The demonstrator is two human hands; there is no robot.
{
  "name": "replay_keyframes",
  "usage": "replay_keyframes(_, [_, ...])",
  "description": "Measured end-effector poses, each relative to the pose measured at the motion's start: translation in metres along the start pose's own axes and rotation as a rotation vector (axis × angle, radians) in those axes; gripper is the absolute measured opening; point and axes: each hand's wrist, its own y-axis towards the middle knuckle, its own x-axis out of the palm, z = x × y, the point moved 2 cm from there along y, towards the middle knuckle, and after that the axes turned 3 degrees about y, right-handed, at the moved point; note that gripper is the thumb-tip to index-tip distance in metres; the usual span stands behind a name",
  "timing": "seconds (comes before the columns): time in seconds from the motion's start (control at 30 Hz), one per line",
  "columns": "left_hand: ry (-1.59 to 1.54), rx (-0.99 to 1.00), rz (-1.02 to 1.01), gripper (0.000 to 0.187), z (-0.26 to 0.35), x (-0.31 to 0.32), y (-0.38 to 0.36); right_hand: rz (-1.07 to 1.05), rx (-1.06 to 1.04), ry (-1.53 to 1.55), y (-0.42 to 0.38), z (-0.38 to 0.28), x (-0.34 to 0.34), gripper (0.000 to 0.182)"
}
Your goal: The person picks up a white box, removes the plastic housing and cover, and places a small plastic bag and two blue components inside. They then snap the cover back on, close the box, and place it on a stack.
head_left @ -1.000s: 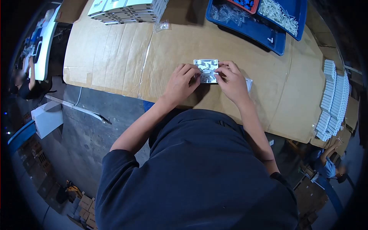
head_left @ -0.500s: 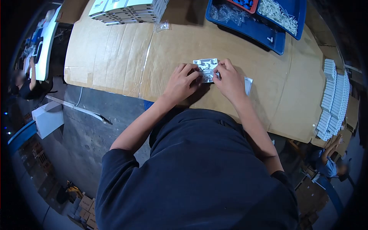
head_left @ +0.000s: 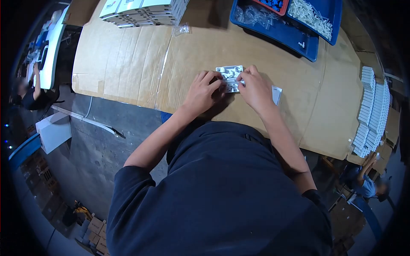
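Between my hands is a small white plastic panel (head_left: 230, 72) with moulded grey-looking recesses, near the front of the cardboard-covered table. My left hand (head_left: 204, 89) grips its left edge with bent fingers. On the opposite edge, the thumb and fingers of my right hand (head_left: 253, 87) are closed on the panel. Fingers cover parts of both sides, and any small part under the fingertips is too small to make out. A flat white printed piece (head_left: 276, 94) lies on the cardboard, partly behind my right wrist.
White boxes (head_left: 143, 13) are stacked at the back left, beside a clear plastic bag (head_left: 181, 29). Blue trays (head_left: 305, 51) at the back right hold white plugs (head_left: 309, 19), blue pieces and clear bags. White parts (head_left: 370, 113) stand in rows at the right edge. Other people sit far left and right.
Both hands stay on the panel with hardly any shift. The view moves very slightly. At the far right, another person's hand has moved a little.
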Motion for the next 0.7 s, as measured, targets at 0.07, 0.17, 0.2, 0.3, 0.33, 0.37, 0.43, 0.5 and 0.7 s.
replay_keyframes(0.07, [-0.006, -0.007, -0.012, 0.031, 0.0, -0.001, 0.0, 0.027, -0.026, 0.001, -0.002, 0.002, 0.0, 0.013])
replay_keyframes(0.17, [-0.004, -0.015, -0.025, 0.031, 0.0, -0.002, 0.001, 0.044, -0.052, 0.024, -0.006, 0.005, -0.002, 0.016])
replay_keyframes(0.2, [-0.002, -0.018, -0.028, 0.031, 0.001, -0.002, 0.001, 0.044, -0.059, 0.035, -0.007, 0.005, -0.004, 0.016])
replay_keyframes(0.3, [-0.01, -0.021, -0.051, 0.036, 0.002, -0.005, 0.003, 0.012, -0.035, 0.053, -0.007, 0.007, -0.015, 0.022])
replay_keyframes(0.33, [-0.013, -0.015, -0.06, 0.039, 0.002, -0.006, 0.004, 0.014, -0.021, 0.062, -0.006, 0.006, -0.02, 0.023])
replay_keyframes(0.37, [-0.017, -0.035, -0.053, 0.043, 0.002, -0.004, 0.003, 0.029, 0.003, 0.094, -0.004, 0.007, -0.027, 0.025])
replay_keyframes(0.43, [-0.013, -0.033, -0.014, 0.047, 0.004, -0.005, 0.005, 0.066, 0.048, 0.147, 0.013, 0.017, -0.046, 0.023])
replay_keyframes(0.5, [0.023, -0.083, -0.028, 0.058, 0.005, -0.007, 0.004, 0.124, 0.085, 0.2, 0.029, 0.021, -0.072, 0.021])
replay_keyframes(0.7, [0.01, -0.126, -0.018, 0.098, 0.009, -0.016, 0.011, 0.557, -0.115, 0.04, 0.122, 0.051, -0.154, 0.02])
